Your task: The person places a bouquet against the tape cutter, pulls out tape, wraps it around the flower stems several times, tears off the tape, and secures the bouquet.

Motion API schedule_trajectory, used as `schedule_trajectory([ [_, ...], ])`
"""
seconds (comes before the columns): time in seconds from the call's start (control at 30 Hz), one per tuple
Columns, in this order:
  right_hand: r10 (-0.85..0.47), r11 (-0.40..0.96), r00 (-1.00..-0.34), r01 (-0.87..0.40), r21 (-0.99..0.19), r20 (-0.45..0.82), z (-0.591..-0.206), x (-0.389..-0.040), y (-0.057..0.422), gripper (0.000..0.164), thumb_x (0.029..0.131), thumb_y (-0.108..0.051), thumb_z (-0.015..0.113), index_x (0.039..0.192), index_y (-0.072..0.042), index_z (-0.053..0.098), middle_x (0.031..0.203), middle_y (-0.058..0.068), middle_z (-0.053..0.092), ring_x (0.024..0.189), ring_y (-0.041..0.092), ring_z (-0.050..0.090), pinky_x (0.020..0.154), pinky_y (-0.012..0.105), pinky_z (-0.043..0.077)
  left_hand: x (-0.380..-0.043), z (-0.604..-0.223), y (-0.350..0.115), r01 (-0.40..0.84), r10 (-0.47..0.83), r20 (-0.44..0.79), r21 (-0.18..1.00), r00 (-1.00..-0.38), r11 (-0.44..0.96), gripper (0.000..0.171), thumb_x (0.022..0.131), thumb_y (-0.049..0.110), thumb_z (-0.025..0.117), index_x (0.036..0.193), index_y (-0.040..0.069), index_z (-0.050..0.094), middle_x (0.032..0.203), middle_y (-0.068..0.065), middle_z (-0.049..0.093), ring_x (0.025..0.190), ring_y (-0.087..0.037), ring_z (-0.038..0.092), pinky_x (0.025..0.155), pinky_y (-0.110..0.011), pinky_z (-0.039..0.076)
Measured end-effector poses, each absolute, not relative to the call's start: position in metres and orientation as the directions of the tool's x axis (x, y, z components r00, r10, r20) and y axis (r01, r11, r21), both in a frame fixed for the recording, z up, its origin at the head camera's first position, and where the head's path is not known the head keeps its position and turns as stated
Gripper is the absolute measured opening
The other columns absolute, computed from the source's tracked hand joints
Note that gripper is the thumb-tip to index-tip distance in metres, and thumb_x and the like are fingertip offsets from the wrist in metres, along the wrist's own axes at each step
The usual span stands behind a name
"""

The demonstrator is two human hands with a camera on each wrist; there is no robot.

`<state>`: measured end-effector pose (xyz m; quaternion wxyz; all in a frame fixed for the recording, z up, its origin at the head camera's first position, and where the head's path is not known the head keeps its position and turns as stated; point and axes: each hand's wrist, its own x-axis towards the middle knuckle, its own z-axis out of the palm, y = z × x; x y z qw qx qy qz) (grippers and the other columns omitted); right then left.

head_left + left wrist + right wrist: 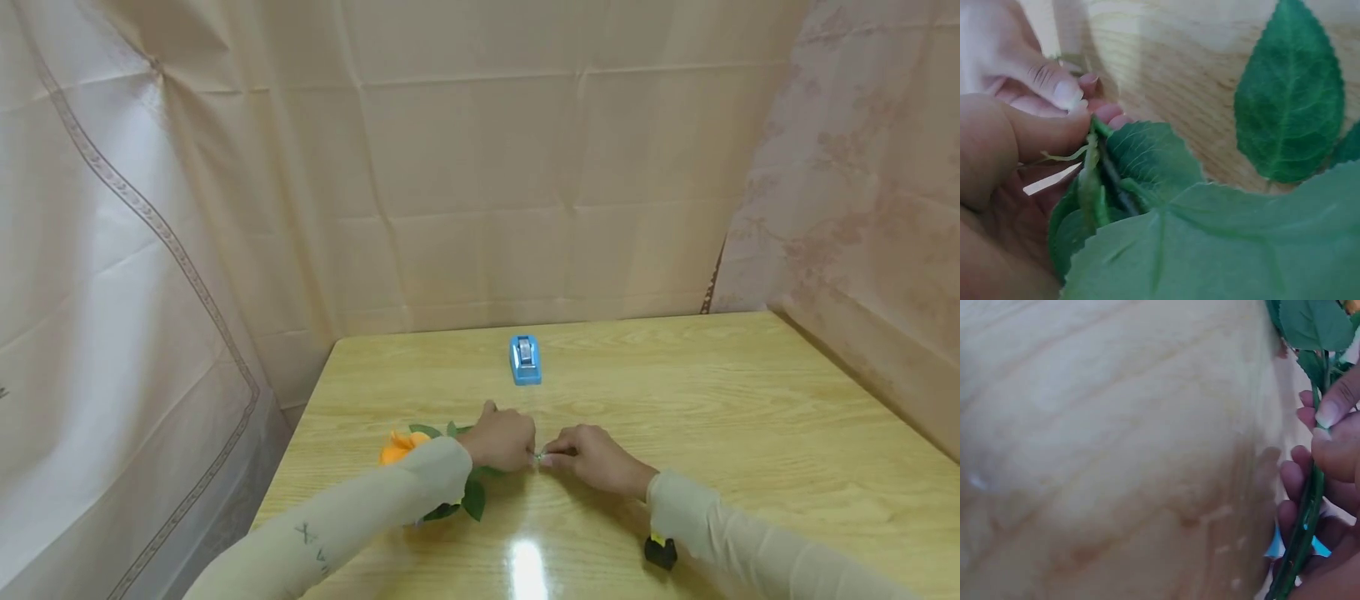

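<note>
Artificial flowers with an orange bloom [400, 447] and green leaves [474, 498] lie partly hidden under my left forearm. My left hand [504, 439] pinches their green stems between thumb and fingers, just below the leaves. Right beside it, my right hand [597, 460] grips the lower stems [1305, 531], thumb on one side and fingers curled behind. The two thumb tips nearly meet in the left wrist view. A thin pale strand [1067, 156] sticks out from the stems there. Large leaves [1210, 244] hide part of the bundle.
A blue tape dispenser [525, 360] stands near the back edge of the wood-grain table [660, 375], beyond my hands. Beige cloth [480, 167] hangs behind the table and along both sides. A black object [660, 552] shows under my right cuff.
</note>
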<state>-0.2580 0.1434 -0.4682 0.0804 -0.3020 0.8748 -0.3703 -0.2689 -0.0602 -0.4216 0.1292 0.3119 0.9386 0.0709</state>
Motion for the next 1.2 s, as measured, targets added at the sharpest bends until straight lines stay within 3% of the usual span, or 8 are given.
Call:
schedule_trajectory([
  [0.3, -0.565, 0.570, -0.824, -0.410, -0.712, 0.022, -0.464, -0.261, 0.144, 0.019, 0.101, -0.024, 0.067, 0.107, -0.012, 0.080, 0.110, 0.002, 0.076, 0.108, 0.025, 0.068, 0.091, 0.047, 0.054, -0.261, -0.431, -0.062, 0.671, 0.668, -0.064, -0.035, -0.741, 0.741, 0.030, 0.092, 0.019, 0.070, 0.065, 0.020, 0.059, 0.058, 0.010, 0.050, 0.065, -0.010, 0.046, 0.078, -0.035, 0.030],
  [0.5, -0.565, 0.552, -0.822, -0.438, -0.709, 0.068, -0.465, -0.261, 0.146, 0.015, 0.099, -0.020, 0.070, 0.103, -0.011, 0.082, 0.100, -0.004, 0.075, 0.099, 0.019, 0.069, 0.087, 0.039, 0.055, -0.258, -0.433, -0.057, 0.679, 0.679, -0.056, -0.135, -0.732, 0.722, 0.031, 0.092, 0.023, 0.072, 0.064, 0.023, 0.058, 0.059, 0.010, 0.050, 0.072, -0.012, 0.046, 0.078, -0.036, 0.031],
  [0.67, -0.568, 0.528, -0.815, -0.466, -0.710, 0.112, -0.467, -0.262, 0.150, 0.015, 0.097, -0.018, 0.071, 0.103, -0.009, 0.082, 0.094, -0.006, 0.074, 0.092, 0.012, 0.068, 0.082, 0.030, 0.054, -0.266, -0.428, -0.055, 0.668, 0.668, -0.129, 0.048, -0.733, 0.742, 0.032, 0.091, 0.016, 0.069, 0.064, 0.020, 0.053, 0.057, 0.008, 0.047, 0.064, -0.010, 0.044, 0.086, -0.041, 0.033],
  [0.8, -0.567, 0.513, -0.809, -0.491, -0.704, 0.152, -0.470, -0.263, 0.152, 0.015, 0.096, -0.016, 0.072, 0.103, -0.008, 0.082, 0.092, -0.006, 0.074, 0.089, 0.010, 0.067, 0.080, 0.028, 0.053, -0.279, -0.414, -0.055, 0.571, 0.643, -0.281, 0.301, -0.713, 0.764, 0.044, 0.097, 0.013, 0.063, 0.056, 0.017, 0.048, 0.051, 0.008, 0.041, 0.051, -0.008, 0.037, 0.110, -0.061, 0.028],
  [0.87, -0.566, 0.511, -0.804, -0.514, -0.689, 0.180, -0.471, -0.264, 0.153, 0.014, 0.096, -0.016, 0.073, 0.103, -0.009, 0.082, 0.091, -0.007, 0.074, 0.087, 0.009, 0.066, 0.079, 0.028, 0.053, -0.285, -0.406, -0.054, 0.514, 0.627, -0.356, 0.366, -0.693, 0.776, 0.051, 0.101, 0.017, 0.061, 0.053, 0.016, 0.045, 0.049, 0.007, 0.037, 0.047, -0.007, 0.032, 0.111, -0.063, 0.029],
  [0.97, -0.566, 0.512, -0.794, -0.548, -0.661, 0.220, -0.472, -0.263, 0.153, 0.013, 0.094, -0.016, 0.074, 0.102, -0.010, 0.082, 0.089, -0.007, 0.074, 0.085, 0.009, 0.065, 0.077, 0.029, 0.052, -0.292, -0.400, -0.053, 0.482, 0.613, -0.413, 0.384, -0.673, 0.788, 0.055, 0.103, 0.023, 0.063, 0.051, 0.014, 0.046, 0.049, 0.007, 0.033, 0.046, -0.008, 0.028, 0.106, -0.057, 0.035],
  [1.03, -0.565, 0.518, -0.792, -0.558, -0.648, 0.230, -0.472, -0.262, 0.152, 0.013, 0.094, -0.016, 0.075, 0.102, -0.010, 0.082, 0.090, -0.008, 0.073, 0.085, 0.008, 0.065, 0.077, 0.028, 0.052, -0.292, -0.399, -0.053, 0.489, 0.613, -0.422, 0.372, -0.668, 0.789, 0.050, 0.101, 0.025, 0.066, 0.054, 0.012, 0.057, 0.049, 0.008, 0.035, 0.048, -0.008, 0.030, 0.100, -0.054, 0.036],
  [1.2, -0.556, 0.532, -0.801, -0.547, -0.646, 0.221, -0.473, -0.258, 0.151, 0.013, 0.094, -0.017, 0.074, 0.103, -0.010, 0.082, 0.091, -0.009, 0.074, 0.087, 0.010, 0.065, 0.078, 0.029, 0.052, -0.287, -0.408, -0.053, 0.505, 0.620, -0.379, 0.365, -0.687, 0.782, 0.044, 0.098, 0.024, 0.070, 0.057, 0.010, 0.065, 0.047, 0.009, 0.037, 0.049, -0.007, 0.033, 0.104, -0.056, 0.031],
])
